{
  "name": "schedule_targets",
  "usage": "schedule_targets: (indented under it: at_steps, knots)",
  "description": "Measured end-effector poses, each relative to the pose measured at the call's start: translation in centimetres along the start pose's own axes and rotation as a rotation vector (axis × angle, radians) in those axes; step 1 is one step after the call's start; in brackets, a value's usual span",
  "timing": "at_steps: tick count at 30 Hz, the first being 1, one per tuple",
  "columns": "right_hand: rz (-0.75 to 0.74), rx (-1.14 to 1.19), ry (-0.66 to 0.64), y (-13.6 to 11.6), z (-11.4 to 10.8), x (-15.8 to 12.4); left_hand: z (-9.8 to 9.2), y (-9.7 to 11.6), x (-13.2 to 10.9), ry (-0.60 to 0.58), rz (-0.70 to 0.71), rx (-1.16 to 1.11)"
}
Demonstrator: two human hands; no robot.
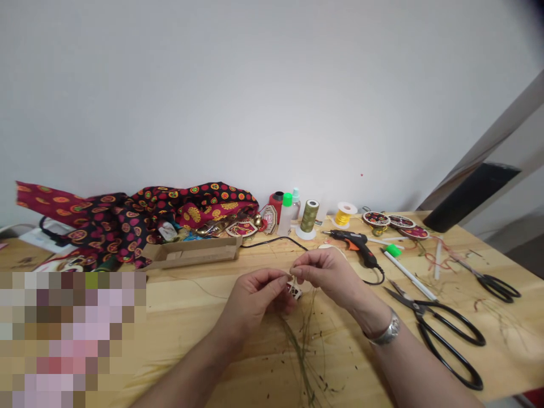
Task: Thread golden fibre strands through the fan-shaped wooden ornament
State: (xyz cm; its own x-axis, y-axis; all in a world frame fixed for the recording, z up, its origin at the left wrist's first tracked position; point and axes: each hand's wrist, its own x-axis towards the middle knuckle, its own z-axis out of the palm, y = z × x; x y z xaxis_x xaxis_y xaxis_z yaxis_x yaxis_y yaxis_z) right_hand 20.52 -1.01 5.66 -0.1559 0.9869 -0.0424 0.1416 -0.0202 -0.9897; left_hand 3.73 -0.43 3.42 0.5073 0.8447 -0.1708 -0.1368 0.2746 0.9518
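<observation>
Black-handled shears (419,307) just right of the right wrist, glue gun (364,249) just past right hand (329,273), green threads (297,341) strewn on wooden table (182,317). Small pale lattice piece (294,290), dark red showing, gripped over table by left hand (257,294); right fingertips pinched together just above, can't tell on what.

Plain pale-gray wall (263,96) fills bkgd beyond L hand (259,292) & R hand (331,275), w/ tiny red spot (361,175) up & to R of them. Lt wood tabletop (182,323), grain showing, under/around both. Far R of R hand: slanted grayish surface (510,130), unclear what. Light soft, even.
</observation>
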Motion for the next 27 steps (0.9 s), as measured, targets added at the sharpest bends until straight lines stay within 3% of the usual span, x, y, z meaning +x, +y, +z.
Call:
schedule_targets:
  at_steps: [9,22,27]
  knots:
    - [0.009,-0.037,0.048,0.14,0.01,0.16,-0.06,-0.12,0.39,0.126,0.011,-0.042]
    - [-0.004,-0.012,0.051,0.04,0.07,0.16,0.02,-0.08,0.17,0.009,-0.019,-0.031]
    - [-0.004,-0.002,0.043,0.06,0.07,0.16,-0.03,-0.13,0.21,0.018,-0.015,0.035]
